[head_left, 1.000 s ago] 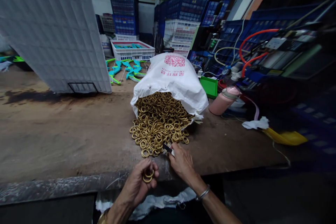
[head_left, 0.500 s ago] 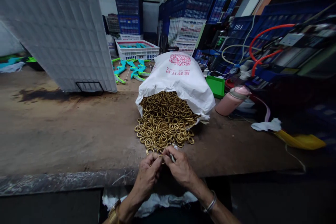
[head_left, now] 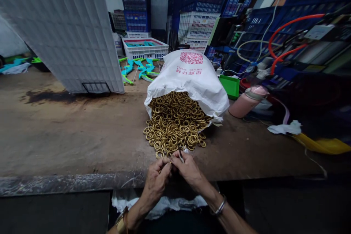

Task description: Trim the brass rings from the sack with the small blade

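A white sack (head_left: 192,80) lies on its side on the worn workbench (head_left: 68,135), spilling a heap of gold-coloured rings (head_left: 175,124). Both hands meet at the near edge of the heap. My left hand (head_left: 157,181) is closed, pinching a gold ring between its fingertips. My right hand (head_left: 188,170) is closed on a thin dark tool (head_left: 181,155) whose tip points at that ring. A metal bangle sits on my right wrist.
A tall white ribbed panel (head_left: 63,33) stands at the back left. Behind the sack lie teal plastic parts (head_left: 137,69) and stacked blue and white crates (head_left: 197,14). A pink bottle (head_left: 245,102), green box (head_left: 230,86), hoses and a yellow scoop (head_left: 320,144) crowd the right.
My hands, apart a second ago with rings in the left palm, have come together at the heap's edge. The view has shifted slightly.
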Motion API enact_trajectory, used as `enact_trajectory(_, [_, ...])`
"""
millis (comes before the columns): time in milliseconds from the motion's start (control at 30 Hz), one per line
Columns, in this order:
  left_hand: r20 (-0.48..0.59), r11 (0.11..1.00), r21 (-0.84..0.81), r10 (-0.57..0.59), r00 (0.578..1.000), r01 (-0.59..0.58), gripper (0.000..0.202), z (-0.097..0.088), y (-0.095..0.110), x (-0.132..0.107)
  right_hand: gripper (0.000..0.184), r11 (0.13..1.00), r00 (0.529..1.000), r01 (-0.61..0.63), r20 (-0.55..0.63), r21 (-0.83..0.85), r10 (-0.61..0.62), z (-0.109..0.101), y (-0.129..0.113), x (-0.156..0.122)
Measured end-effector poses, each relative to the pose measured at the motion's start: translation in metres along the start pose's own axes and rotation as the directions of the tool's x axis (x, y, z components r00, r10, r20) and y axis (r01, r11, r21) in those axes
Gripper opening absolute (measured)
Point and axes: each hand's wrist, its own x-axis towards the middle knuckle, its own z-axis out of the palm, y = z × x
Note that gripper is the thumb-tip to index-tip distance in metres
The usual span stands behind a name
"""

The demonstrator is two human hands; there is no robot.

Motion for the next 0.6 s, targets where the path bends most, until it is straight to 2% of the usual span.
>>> enact_trajectory(167, [0.084, 0.990, -0.068, -0.121, 0.989, 0.127, 0.029, -0.002, 0.008, -0.004, 0.026, 0.999, 0.999, 0.029, 0.039, -0.026, -0.028, -0.001, -0.004, -0.001])
enact_trajectory(367, [0.121, 0.967, -0.162, -0.177, 0.977, 0.195, 0.032, -0.002, 0.011, -0.007, 0.029, 0.996, 0.995, 0.082, 0.054, -0.038, -0.079, -0.002, 0.002, 0.001])
enact_trajectory(433, [0.095, 0.965, -0.170, -0.184, 0.978, 0.198, 0.032, -0.002, 0.010, -0.007, 0.028, 0.987, 0.994, 0.111, 0.019, -0.120, -0.110, -0.004, 0.005, 0.002])
enact_trajectory(500, [0.060, 0.965, -0.177, -0.188, 0.980, 0.196, 0.033, -0.002, 0.008, -0.007, 0.024, 0.951, 0.987, 0.152, -0.013, -0.269, -0.161, -0.006, 0.008, 0.001])
enact_trajectory(600, [0.017, 0.969, -0.171, -0.178, 0.984, 0.178, 0.035, -0.001, 0.007, -0.007, 0.014, 0.848, 0.977, 0.210, 0.068, -0.487, -0.204, -0.007, 0.013, -0.004])
